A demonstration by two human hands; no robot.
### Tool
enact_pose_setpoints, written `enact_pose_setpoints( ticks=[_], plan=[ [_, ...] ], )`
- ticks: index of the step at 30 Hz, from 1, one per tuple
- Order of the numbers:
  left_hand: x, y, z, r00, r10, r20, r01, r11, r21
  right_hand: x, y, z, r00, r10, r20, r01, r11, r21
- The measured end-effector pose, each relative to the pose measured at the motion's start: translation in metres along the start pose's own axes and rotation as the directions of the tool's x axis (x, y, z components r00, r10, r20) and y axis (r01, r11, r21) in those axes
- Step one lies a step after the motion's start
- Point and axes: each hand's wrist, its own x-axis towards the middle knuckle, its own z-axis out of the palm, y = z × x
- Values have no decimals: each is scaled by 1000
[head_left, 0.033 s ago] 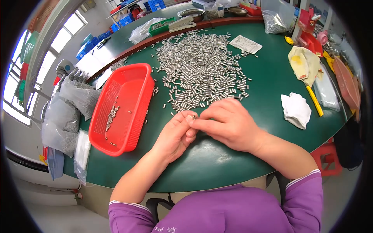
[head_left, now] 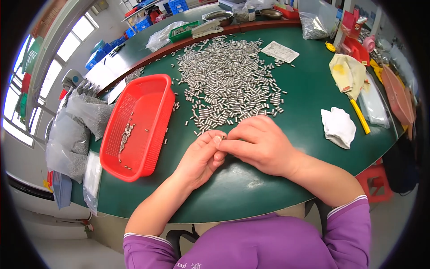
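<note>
Green tabletop (head_left: 286,184) with a curved near edge fills the middle of the room, and one red basket (head_left: 150,157) sits on it. The basket's long axis runs away from the person, its far end slanting right. Inside lie one tight cluster of metal pieces and a few loose ones.

Right of the basket, past its near half, the left hand (head_left: 200,157) pinches one small metal piece (head_left: 223,137) between thumb and forefinger, the fingertips barely parted. Farther right of the basket, the right hand (head_left: 265,145) meets it, fingers curled and thumb-tip at the same spot; whether it also grips the piece I cannot tell. One end of the piece shows as a small dark spot; most of it is covered, so its long axis is unclear.

Right of the basket and reaching beyond it spreads one pile of short metal cylinders (head_left: 228,76), too many to count, their axes pointing every way. One sheet of paper (head_left: 280,52) lies farther right of the basket. Well to the basket's right lies one crumpled white cloth (head_left: 338,127). Several filled plastic bags (head_left: 67,134) overlap on the basket's left.
</note>
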Motion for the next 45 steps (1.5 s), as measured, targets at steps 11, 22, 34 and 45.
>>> enact_pose_setpoints(
  ticks=[11, 22, 34, 45],
  plan=[
    [1, -3, -7, 997, 60, 52, -62, 997, 38, 12, 40, -24, 948, 270, -168, -290, 951, -109],
    [1, -1, 1, 990, -22, 137, 38, 993, -112, -40, 144, -41, 522, 836, -172, -800, 549, 240],
    [0, 1, -8, 976, -23, 216, 51, 991, -126, 13, 3, -13, 999, 34, 19, -35, 998, 43],
    [-3, 3, -2, 976, -28, 217, 56, 991, -125, 8, 9, -9, 999, 48, 15, -49, 997, 57]
  ],
)
